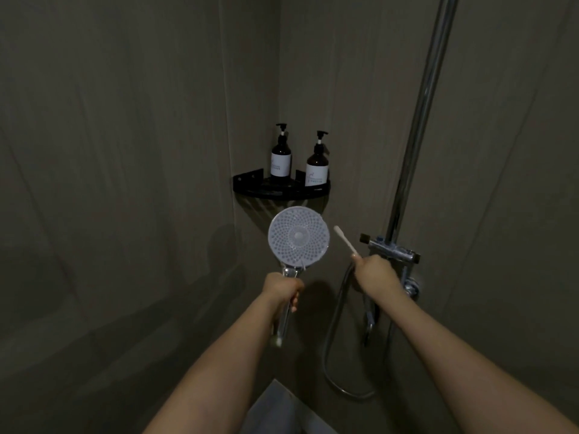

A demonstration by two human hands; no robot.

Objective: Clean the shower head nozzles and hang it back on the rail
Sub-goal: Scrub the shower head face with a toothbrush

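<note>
— What was the room like where you stood?

— Dim. I faced a corner where two walls of large grey-brown panels met, with faint streaks running down them.

— Anything fixed in that corner?

— A black corner shelf, with two dark pump bottles standing upright on it, side by side, each wearing a pale label.

— And to your right?

— A chrome mixer valve was mounted on the right-hand wall. It caught what little light there was.

— Could you see the floor?

— Only a paler grey patch of floor low down between my arms. The rest lay in shadow.
</note>
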